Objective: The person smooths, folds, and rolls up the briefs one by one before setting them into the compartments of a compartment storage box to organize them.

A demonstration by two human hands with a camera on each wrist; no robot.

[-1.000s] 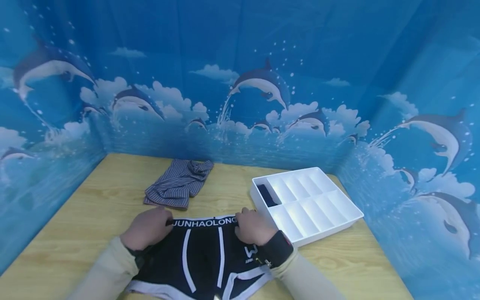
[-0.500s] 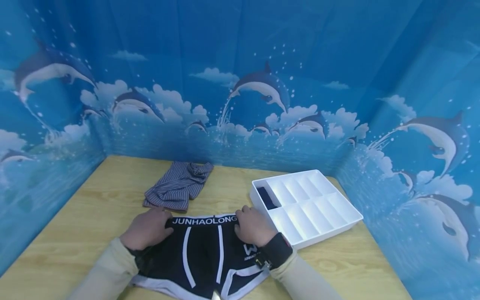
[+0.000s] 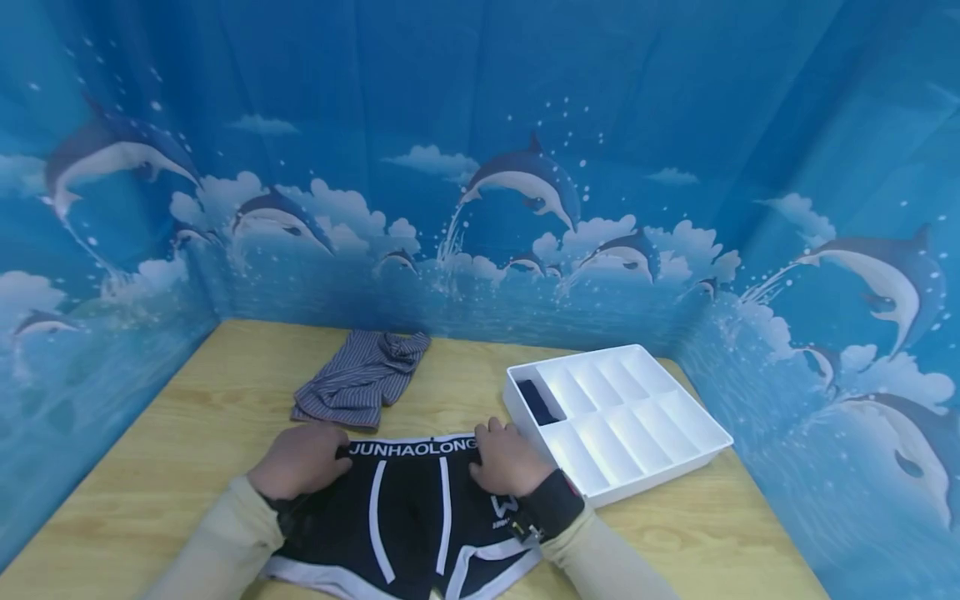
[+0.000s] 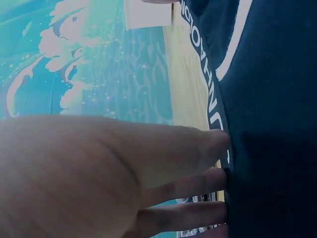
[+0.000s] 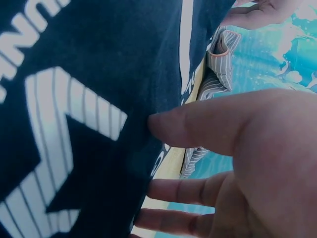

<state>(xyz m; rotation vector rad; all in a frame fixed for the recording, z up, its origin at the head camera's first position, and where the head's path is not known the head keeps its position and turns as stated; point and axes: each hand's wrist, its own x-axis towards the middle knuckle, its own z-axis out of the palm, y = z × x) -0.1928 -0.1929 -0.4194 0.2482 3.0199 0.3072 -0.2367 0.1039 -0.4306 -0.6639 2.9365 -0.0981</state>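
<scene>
Black boxer briefs [image 3: 408, 517] with white piping and a lettered waistband lie spread at the front of the table. My left hand [image 3: 303, 458] pinches the left end of the waistband; the left wrist view shows that thumb [image 4: 198, 148] on the front of the fabric. At the other end, my right hand [image 3: 512, 458] grips the waistband, its thumb [image 5: 173, 126] on the front and fingertips behind the edge. Forearms and a black wristband cover parts of the sides. Beyond the left hand lies a crumpled, striped grey garment [image 3: 360, 379].
On the right stands a white divided box [image 3: 652, 485], close beside my right hand. A dark folded cloth [image 3: 537, 402] sits in its far left compartment. Blue dolphin-print curtains [image 3: 480, 300] enclose the back and sides of the wooden table [image 3: 187, 400].
The head view has shifted slightly, so everything sits a little lower. Both hands keep their hold on the waistband, and the boxer briefs stay spread flat.
</scene>
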